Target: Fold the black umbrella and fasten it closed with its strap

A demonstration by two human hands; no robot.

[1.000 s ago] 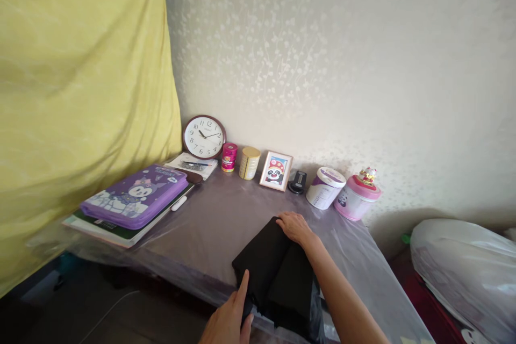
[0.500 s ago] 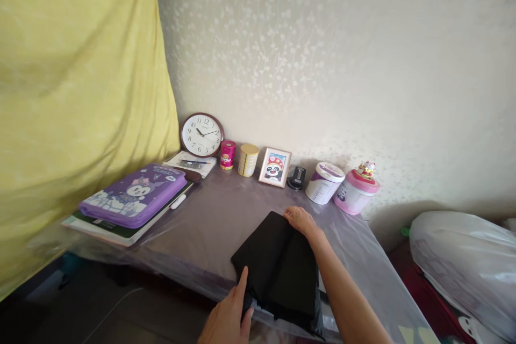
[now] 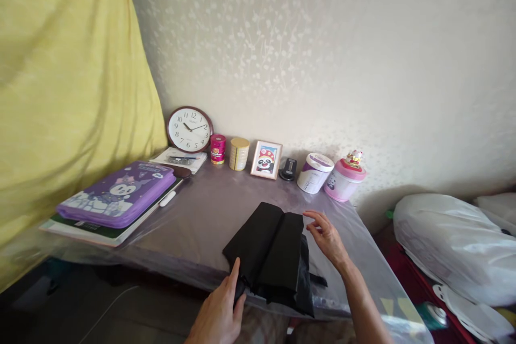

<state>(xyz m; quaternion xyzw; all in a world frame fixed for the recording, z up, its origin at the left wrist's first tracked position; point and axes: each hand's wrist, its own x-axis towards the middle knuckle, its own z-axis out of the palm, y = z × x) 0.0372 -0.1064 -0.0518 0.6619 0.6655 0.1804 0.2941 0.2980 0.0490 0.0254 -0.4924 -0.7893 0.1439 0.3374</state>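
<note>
One black bundle (image 3: 279, 258), we judge light, limp, best edge-held: left hand (image 3: 220, 306) grips at seven o'clock; right hand (image 3: 327, 239) half-open, empty.

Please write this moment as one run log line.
left hand: gripping black folded item, near-left edge | right hand: open, beside far-right corner

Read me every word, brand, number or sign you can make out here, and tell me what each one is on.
"1" through "12": numerals ringing the clock face; the small print on its dial is too small to read.
Pink can: lettering, too blurred.
Purple case: lettering, too blurred.
White tub: print, too small.
Black item: no lettering shows.
</note>
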